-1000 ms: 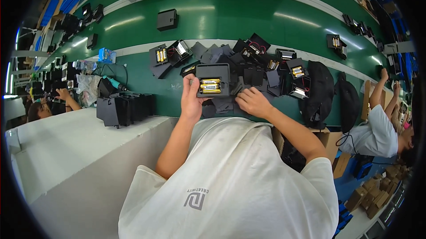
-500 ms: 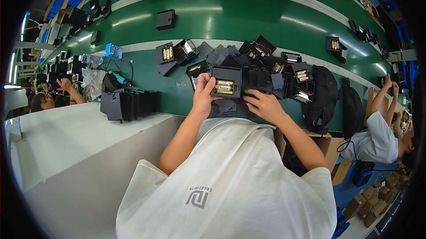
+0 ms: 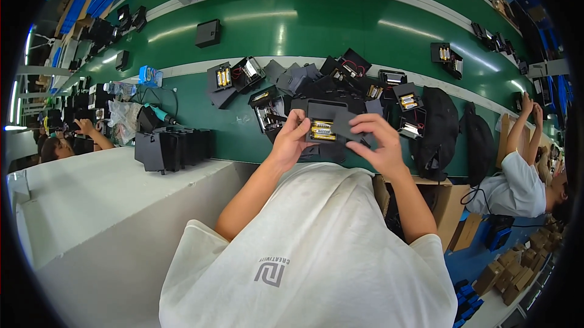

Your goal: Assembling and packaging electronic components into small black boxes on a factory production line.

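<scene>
My left hand (image 3: pixel 291 140) grips the left side of a black battery box (image 3: pixel 326 109), with gold-and-black batteries (image 3: pixel 322 130) showing in its recess. In my right hand (image 3: pixel 380 140) is a flat dark grey cover (image 3: pixel 345 126), pinched between thumb and fingers. The cover is tilted over the right part of the box and hides some of it; whether the two touch, I cannot tell. Behind the box lie a heap of loose grey covers (image 3: pixel 298 77) and several opened boxes with batteries (image 3: pixel 406 98).
To the left, dark cases (image 3: pixel 172 148) stand on a white ledge (image 3: pixel 121 189) beside a teal-tipped power screwdriver (image 3: pixel 159 114). A black bag (image 3: pixel 439 133) lies right of the heap. A green conveyor (image 3: pixel 255 30) runs behind, carrying a closed black box (image 3: pixel 208 33). Co-workers sit at both sides.
My right hand has lifted a grey cover from beside the box and brought it over the box's right part. The left hand, still holding the box, has shifted slightly right.
</scene>
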`<state>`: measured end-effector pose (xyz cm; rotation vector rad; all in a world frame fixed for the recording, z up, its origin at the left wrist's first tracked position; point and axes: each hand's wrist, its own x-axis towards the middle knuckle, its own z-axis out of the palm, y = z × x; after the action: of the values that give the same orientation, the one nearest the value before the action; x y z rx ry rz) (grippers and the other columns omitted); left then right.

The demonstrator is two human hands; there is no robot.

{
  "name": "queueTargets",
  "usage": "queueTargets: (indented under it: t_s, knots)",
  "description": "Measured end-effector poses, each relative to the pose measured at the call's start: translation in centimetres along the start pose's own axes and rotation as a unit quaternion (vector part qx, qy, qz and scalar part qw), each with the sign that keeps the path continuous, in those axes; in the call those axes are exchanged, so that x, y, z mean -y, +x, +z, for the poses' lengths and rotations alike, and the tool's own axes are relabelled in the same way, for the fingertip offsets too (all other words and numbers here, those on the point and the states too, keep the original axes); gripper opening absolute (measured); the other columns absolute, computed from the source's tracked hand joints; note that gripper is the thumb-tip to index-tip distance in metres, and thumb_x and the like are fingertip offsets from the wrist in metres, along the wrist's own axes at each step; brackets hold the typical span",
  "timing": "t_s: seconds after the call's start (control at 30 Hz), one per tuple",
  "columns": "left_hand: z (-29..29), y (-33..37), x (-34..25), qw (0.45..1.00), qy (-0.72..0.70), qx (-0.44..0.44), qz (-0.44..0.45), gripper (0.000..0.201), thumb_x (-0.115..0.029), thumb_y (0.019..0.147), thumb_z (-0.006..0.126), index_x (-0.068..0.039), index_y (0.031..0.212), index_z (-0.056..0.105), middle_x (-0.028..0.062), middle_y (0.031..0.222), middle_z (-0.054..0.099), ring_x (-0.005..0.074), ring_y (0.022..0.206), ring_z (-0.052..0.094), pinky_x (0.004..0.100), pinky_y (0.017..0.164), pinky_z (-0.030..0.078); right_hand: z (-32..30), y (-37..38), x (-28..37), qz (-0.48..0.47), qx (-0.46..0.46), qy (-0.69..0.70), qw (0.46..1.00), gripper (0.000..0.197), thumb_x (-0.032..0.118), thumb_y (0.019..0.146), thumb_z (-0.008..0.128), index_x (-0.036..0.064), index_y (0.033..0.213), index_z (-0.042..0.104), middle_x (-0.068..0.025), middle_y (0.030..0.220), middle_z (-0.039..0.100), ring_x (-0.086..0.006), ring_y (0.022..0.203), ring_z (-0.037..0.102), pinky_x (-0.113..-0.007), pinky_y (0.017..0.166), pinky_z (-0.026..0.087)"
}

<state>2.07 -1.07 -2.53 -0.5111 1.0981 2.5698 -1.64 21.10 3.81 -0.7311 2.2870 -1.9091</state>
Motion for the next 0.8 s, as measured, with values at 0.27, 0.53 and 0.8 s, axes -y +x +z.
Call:
queueTargets:
  t_s: [0.27, 0.53, 0.8]
  knots:
    - [1.4, -1.0, -0.4, 0.997, 0.039, 0.061, -0.005, 0.014, -0.018, 0.1, 0.053, -0.014, 0.103, 0.04, 0.0026, 0.098, 0.048, 0.0108, 0.081, 0.051, 0.0273, 0.074, 0.05, 1.2, 1.0, -0.5, -0.084, 0.076, -0.041, 0.993, 0.026, 0.001, 0.066, 0.078, 0.0042, 0.091, 0.07, -0.0043, 0.102, 0.069, -0.0213, 0.094, 0.054, -0.032, 0.084, 0.046]
    - [2.5, -1.4, -0.8, 0.996, 0.055, 0.066, 0.029, 0.017, -0.012, 0.098, 0.053, -0.014, 0.105, 0.038, 0.0026, 0.099, 0.046, 0.0092, 0.083, 0.049, 0.022, 0.069, 0.047, 1.0, 0.8, -0.3, -0.111, 0.068, -0.082, 0.988, 0.026, 0.003, 0.066, 0.078, 0.0051, 0.091, 0.072, -0.0014, 0.104, 0.071, -0.0226, 0.099, 0.056, -0.038, 0.093, 0.045]
    - [3.2, -1.6, -0.9, 0.996, 0.058, 0.05, 0.041, 0.019, -0.005, 0.096, 0.052, -0.013, 0.104, 0.037, 0.0026, 0.1, 0.046, 0.009, 0.085, 0.048, 0.0234, 0.072, 0.046, 1.4, 0.2, -0.1, -0.175, 0.038, -0.198, 0.964, 0.02, 0.005, 0.07, 0.076, 0.0058, 0.089, 0.074, 0.0024, 0.107, 0.071, -0.0243, 0.11, 0.056, -0.047, 0.104, 0.041]
